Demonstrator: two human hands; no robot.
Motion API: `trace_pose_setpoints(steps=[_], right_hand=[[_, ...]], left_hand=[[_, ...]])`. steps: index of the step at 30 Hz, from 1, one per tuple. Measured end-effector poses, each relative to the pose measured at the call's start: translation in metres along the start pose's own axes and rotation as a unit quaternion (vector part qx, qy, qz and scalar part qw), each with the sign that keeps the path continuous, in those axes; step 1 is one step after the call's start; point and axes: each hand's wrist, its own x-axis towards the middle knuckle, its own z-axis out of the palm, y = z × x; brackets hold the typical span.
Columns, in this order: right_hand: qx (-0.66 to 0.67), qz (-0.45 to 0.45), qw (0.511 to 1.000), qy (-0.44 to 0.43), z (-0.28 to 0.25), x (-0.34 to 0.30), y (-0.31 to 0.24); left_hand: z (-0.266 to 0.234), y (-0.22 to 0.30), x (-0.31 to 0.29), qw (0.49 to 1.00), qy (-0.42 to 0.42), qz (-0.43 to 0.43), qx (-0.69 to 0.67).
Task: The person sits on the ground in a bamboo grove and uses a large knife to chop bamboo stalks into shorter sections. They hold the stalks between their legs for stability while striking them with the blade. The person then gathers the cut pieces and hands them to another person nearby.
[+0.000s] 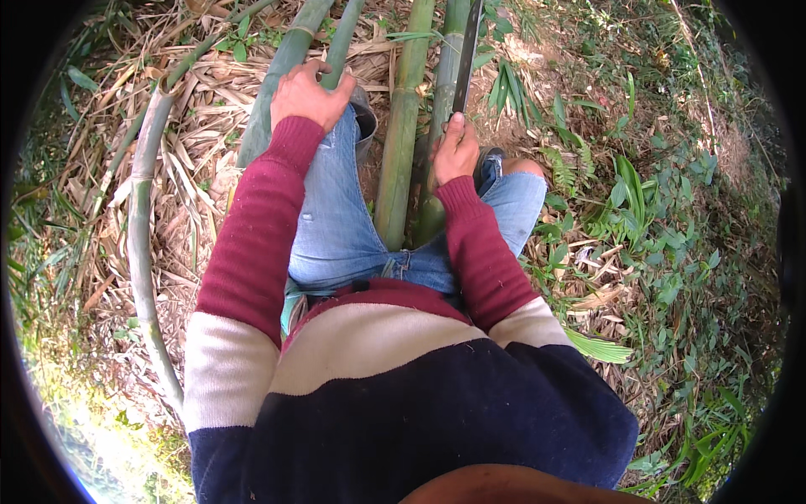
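My right hand [456, 149] is closed around the grip of a machete [468, 63], its thumb pressed along the top. The long dark blade points away from me, just over the right-hand green bamboo pole [445, 84]; the handle is hidden in my fingers. My left hand [309, 97] rests over my left knee, fingers bent and thumb spread apart. Between that thumb and the fingers shows the near end of a thin bamboo pole [342, 42]. A thick bamboo pole [405, 126] runs between my legs, beside the right-hand one.
Left of my left hand lies another thick bamboo pole [277, 84]. Farther left, a curved greyish bamboo stem [143, 218] stretches along the ground. Dry leaves [201, 168] cover the left side. Green undergrowth [655, 227] fills the right.
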Motion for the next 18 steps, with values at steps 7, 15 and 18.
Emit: trace_pose_setpoints(steps=[7,15,18], right_hand=[[-0.138,0.111,0.982,-0.071,0.026,0.021,0.074],[-0.09,-0.124,0.982,0.114,0.005,-0.005,0.022],[-0.096,0.147,0.982,-0.076,0.003,-0.003,0.052]], left_hand=[[0.004,-0.004,0.004,1.0,0.015,0.005,-0.004],[0.006,-0.004,0.003,1.0,0.012,0.019,-0.005],[0.008,-0.003,-0.001,1.0,0.013,0.021,-0.015]])
